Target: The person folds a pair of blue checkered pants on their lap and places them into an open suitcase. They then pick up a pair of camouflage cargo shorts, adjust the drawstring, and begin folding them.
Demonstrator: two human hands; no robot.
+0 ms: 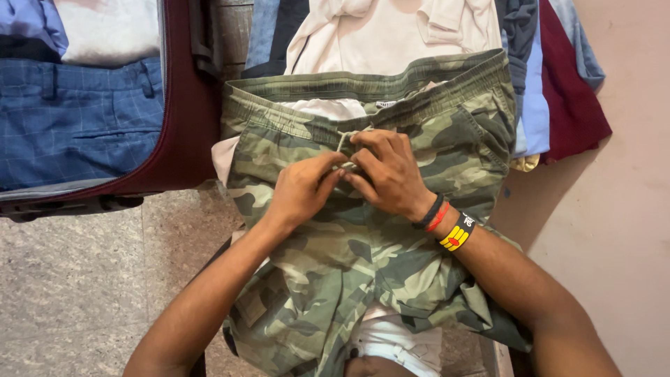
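Here both hands, left (301,190) and right (388,174), pinch the camouflage shorts' (363,258) drawstring (344,142).

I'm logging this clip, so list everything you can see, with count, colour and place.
Camouflage cotton shorts: one, green-brown, centre, drawstring at waistband.
Open maroon fabric suitcase: one, upper left.
Blue checked trousers: one, inside suitcase.
Cream folded garment: one, top centre.
Dark red garment: one, upper right.
Speckled stone floor: grey, lower left.
Wristbands: three, black, red, yellow, right wrist.
Left hand: on drawstring.
Right hand: on drawstring.
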